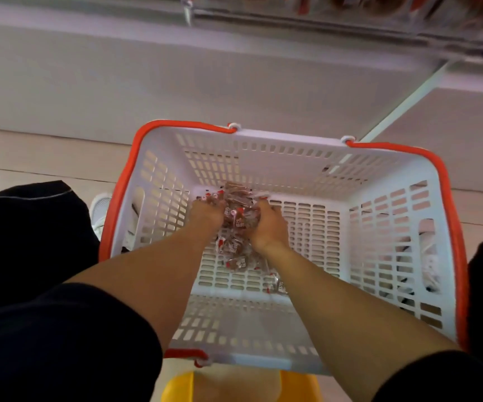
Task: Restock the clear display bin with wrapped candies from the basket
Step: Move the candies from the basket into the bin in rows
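Note:
A white slotted basket [385, 175] with red handles sits on the floor in front of me. A pile of brown wrapped candies [235, 250] with red-and-white wrapper ends lies on its bottom. Both my hands are deep inside the basket, cupped around the pile from either side. My left hand [205, 213] curls its fingers into the candies on the left. My right hand [269, 224] curls round a bunch on the right. One stray candy [278, 285] lies nearer me. Blurred clear display bins [379, 7] with brown goods run along the top edge.
A white shelf base [176, 82] stands behind the basket on a pale wood-look floor [31, 158]. A yellow stool [176, 387] is under me at the bottom. My dark trouser legs flank the basket, with a white shoe [101, 210] at the left.

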The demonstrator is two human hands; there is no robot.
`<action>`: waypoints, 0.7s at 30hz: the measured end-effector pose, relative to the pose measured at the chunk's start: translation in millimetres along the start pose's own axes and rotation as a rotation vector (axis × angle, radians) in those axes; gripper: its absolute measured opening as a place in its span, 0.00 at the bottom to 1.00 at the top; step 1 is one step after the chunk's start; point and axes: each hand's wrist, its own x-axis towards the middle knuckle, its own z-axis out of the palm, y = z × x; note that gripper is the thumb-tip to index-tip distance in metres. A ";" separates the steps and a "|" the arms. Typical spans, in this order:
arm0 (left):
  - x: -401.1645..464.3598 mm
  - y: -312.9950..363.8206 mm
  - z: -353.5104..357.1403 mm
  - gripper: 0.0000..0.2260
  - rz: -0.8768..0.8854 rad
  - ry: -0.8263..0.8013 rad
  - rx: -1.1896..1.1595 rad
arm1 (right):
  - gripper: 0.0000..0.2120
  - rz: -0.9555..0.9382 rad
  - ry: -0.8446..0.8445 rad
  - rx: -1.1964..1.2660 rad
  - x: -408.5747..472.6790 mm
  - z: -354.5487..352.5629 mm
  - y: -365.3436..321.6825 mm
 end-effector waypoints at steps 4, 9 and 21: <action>-12.8 -0.9 -5.7 0.08 -0.020 -0.092 -0.129 | 0.21 0.180 -0.060 0.356 3.5 -21.2 4.9; -41.4 1.2 -16.4 0.16 -0.079 -0.204 -0.076 | 0.20 0.364 -0.122 0.537 -6.5 -48.8 20.1; -99.4 -9.3 -40.1 0.05 -0.098 -0.442 0.149 | 0.29 0.362 -0.221 0.554 -60.7 -81.0 19.1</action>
